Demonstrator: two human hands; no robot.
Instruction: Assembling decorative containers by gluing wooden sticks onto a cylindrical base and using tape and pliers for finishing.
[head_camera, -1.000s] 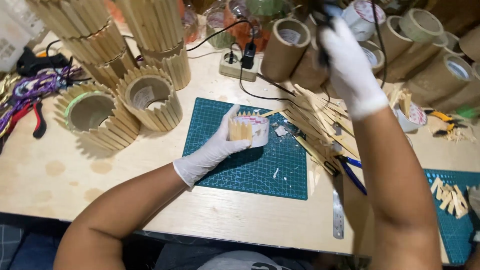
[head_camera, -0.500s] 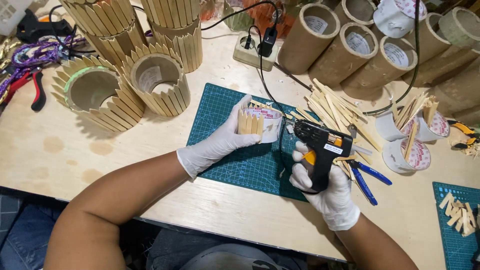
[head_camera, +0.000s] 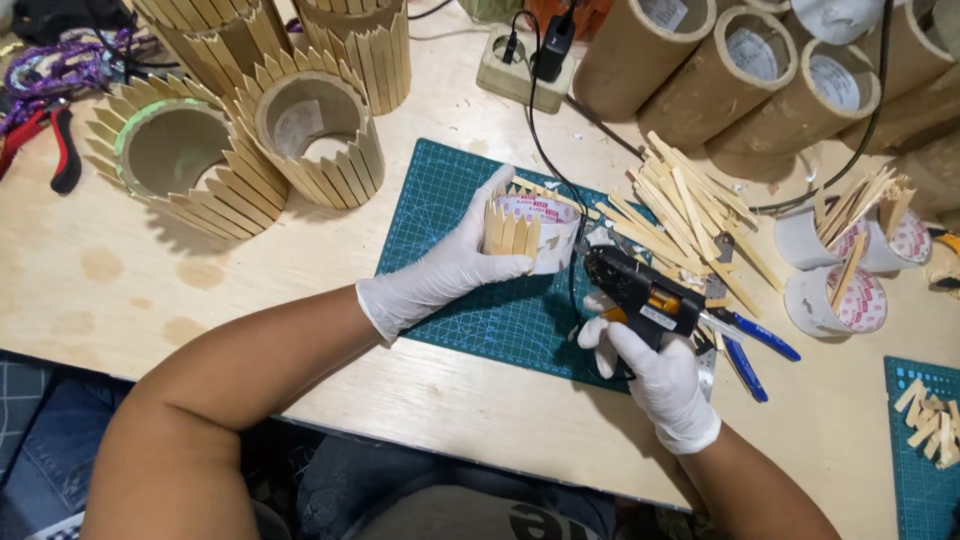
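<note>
Holding a short cardboard ring (head_camera: 535, 235) on its side over the green cutting mat (head_camera: 440, 230), your gloved left hand (head_camera: 450, 270) is curling its fingers around the row of wooden sticks (head_camera: 510, 232) already glued to the ring's wall; your gloved right hand (head_camera: 650, 375) is gripping the black glue gun (head_camera: 635, 290), nozzle aiming left at the ring's rim, just beside it; you are best keeping the ring steady and laying glue in a thin line next to the last stick, fingertips clear of the hot tip. Loose sticks (head_camera: 690, 215) are lying right of the mat; blue-handled pliers (head_camera: 750, 340) are resting beside the gun; finished stick-clad tubes (head_camera: 320, 135) are standing at far left. Compared with half a second ago, your right hand is bringing the gun closer to the ring; your left hand is staying put.
</note>
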